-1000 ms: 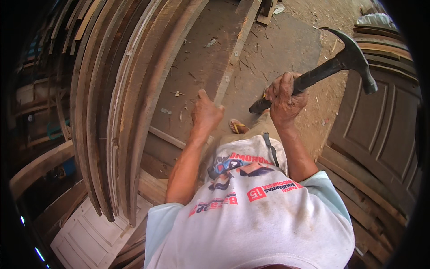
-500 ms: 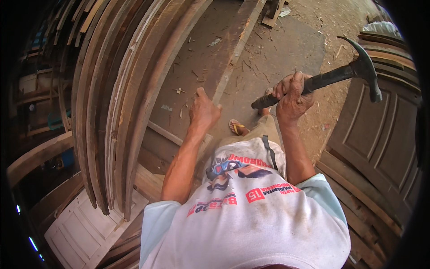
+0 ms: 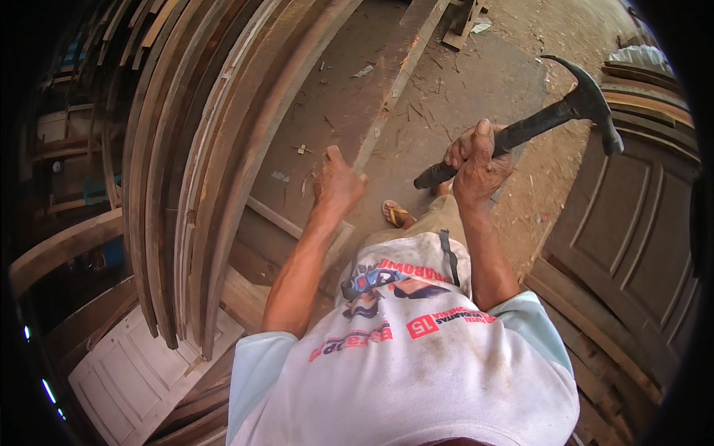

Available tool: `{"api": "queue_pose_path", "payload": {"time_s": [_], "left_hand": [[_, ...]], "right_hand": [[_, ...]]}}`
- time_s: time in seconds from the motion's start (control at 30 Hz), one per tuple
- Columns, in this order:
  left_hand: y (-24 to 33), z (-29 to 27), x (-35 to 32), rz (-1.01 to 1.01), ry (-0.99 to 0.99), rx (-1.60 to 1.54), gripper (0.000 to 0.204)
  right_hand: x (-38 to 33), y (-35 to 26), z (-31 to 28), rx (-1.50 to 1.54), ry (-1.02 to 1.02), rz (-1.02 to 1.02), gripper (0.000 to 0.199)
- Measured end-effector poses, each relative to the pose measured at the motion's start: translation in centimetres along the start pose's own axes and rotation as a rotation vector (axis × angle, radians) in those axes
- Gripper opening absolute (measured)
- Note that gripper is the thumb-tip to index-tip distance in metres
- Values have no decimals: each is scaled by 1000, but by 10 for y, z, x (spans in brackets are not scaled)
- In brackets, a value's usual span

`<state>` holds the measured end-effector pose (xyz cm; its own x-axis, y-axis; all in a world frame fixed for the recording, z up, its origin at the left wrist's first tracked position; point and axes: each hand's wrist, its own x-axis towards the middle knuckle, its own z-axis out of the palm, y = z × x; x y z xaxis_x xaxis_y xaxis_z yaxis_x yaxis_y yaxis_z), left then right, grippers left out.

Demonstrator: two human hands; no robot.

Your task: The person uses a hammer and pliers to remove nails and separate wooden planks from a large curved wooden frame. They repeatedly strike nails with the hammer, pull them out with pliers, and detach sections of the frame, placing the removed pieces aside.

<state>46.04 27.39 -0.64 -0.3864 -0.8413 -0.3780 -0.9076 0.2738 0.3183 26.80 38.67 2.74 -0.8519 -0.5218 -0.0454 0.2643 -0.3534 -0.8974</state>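
Observation:
My right hand [image 3: 480,165] is closed round the dark handle of a claw hammer [image 3: 537,128], holding it raised at the right. The hammer's head points away to the upper right, and the handle's butt sticks out to the left of my fist. In front of me, my left hand [image 3: 336,184] grips the near end of a long wooden beam [image 3: 387,85]. That beam runs away toward the top of the view, and light spots show along its right edge. A gap separates the hammer from the beam.
Long planks [image 3: 223,134] stand close together at my left. A white panelled door [image 3: 134,379] lies at the lower left. At the right, a brown panelled door [image 3: 625,201] leans by stacked boards [image 3: 595,327]. Thin scraps litter the dark floor sheet [image 3: 320,97].
The hammer and my right hand have shifted a little to the left. My left hand keeps its grip on the beam. The whole view has tilted slightly.

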Motion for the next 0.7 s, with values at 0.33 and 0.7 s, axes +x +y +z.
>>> {"api": "queue_pose_path", "payload": {"time_s": [0.33, 0.7], "left_hand": [[-18, 2, 2, 68, 51, -9, 67], [-12, 4, -1, 66, 78, 24, 69]], "right_hand": [[-52, 57, -26, -335, -209, 486, 34], [-58, 108, -41, -617, -299, 550, 26]]}}
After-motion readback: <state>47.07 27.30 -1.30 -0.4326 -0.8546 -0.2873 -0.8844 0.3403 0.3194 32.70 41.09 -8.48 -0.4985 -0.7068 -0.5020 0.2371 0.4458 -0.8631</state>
